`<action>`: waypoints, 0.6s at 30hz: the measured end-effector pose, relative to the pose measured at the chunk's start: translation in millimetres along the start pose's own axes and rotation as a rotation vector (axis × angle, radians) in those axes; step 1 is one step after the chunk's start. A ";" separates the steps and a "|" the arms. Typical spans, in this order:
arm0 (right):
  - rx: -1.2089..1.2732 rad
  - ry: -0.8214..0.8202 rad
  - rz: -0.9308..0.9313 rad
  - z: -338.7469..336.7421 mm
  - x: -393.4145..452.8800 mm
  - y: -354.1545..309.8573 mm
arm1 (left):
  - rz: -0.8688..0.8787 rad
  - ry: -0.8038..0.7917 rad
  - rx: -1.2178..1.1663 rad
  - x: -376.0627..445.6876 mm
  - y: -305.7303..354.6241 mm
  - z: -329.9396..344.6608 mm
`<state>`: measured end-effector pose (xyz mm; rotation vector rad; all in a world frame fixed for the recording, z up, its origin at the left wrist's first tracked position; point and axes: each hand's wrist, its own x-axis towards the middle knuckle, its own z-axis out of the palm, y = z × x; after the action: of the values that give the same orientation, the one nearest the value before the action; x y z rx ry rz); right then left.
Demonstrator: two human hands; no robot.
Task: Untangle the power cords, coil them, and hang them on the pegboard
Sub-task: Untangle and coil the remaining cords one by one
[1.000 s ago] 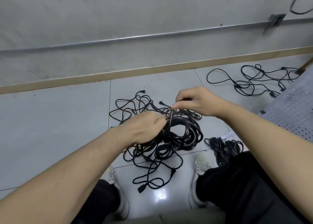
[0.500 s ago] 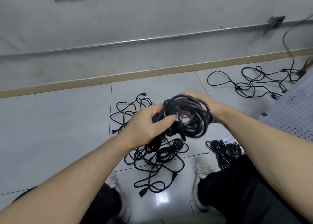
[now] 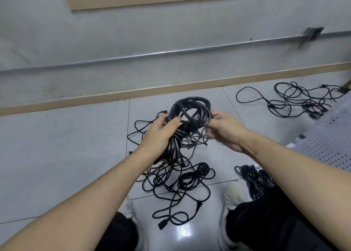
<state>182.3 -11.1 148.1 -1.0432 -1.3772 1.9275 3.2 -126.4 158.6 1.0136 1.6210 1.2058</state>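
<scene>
A thick coil of black power cord (image 3: 191, 114) is lifted above the floor between my two hands. My left hand (image 3: 161, 134) grips the coil's lower left part, thumb over the strands. My right hand (image 3: 224, 129) touches the coil's right side with loosely spread fingers. Strands hang from the coil down to a tangled heap of black cords (image 3: 178, 176) on the tiles in front of my feet. A white pegboard (image 3: 326, 140) lies flat at the right edge.
A second loose tangle of cords (image 3: 296, 100) lies on the floor at the far right near the wall. A bundled coil (image 3: 254, 178) sits by my right knee. My two white shoes (image 3: 230, 199) flank the heap. A wall with a metal conduit runs behind.
The coil has been lifted higher and turned upright. My right hand has come off the coil's back and now lies at its right side with fingers spread.
</scene>
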 end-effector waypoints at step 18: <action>-0.628 -0.050 -0.160 24.2 -14.0 -10.4 | -0.048 -0.073 -0.177 -2.9 3.1 -4.6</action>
<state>169.8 -31.3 166.0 -1.1117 -2.0968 1.4360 0.1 -129.8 162.8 0.8919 1.4464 1.2414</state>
